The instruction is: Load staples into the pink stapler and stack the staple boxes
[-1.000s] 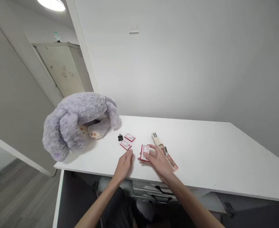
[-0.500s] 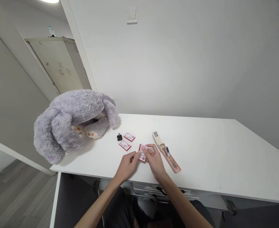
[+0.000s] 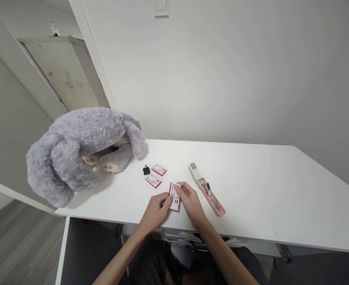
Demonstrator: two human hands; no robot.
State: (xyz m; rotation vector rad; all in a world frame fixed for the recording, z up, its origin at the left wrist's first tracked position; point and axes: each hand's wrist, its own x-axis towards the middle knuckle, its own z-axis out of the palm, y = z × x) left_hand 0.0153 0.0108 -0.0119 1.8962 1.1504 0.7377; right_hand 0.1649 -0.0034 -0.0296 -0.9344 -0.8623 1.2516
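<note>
A small red-and-white box (image 3: 175, 194) is held just above or on the white tabletop near its front edge. My left hand (image 3: 158, 208) pinches its left side with thumb and bent fingers. My right hand (image 3: 190, 202) grips the upper right side, thumb across the top. At the box's near end a white flap seems to stick out. Two similar boxes, a nearer one (image 3: 153, 181) and a farther one (image 3: 159, 170), lie flat beyond my left hand. Right of my hands lies a long cream-and-pink item (image 3: 207, 190), opened out, with metal parts inside; it looks like a stapler.
A small black item with a metal tip (image 3: 146, 170) lies beside the flat boxes. The large grey-purple plush toy (image 3: 87, 146) takes up the left end of the white table (image 3: 266, 190). Behind stands a wall; drawers with dark handles (image 3: 198, 236) are below the front edge.
Both hands have shifted slightly toward me with the box. Its near end now shows a white flap. The whole view has moved a little, and the other things lie as before.
</note>
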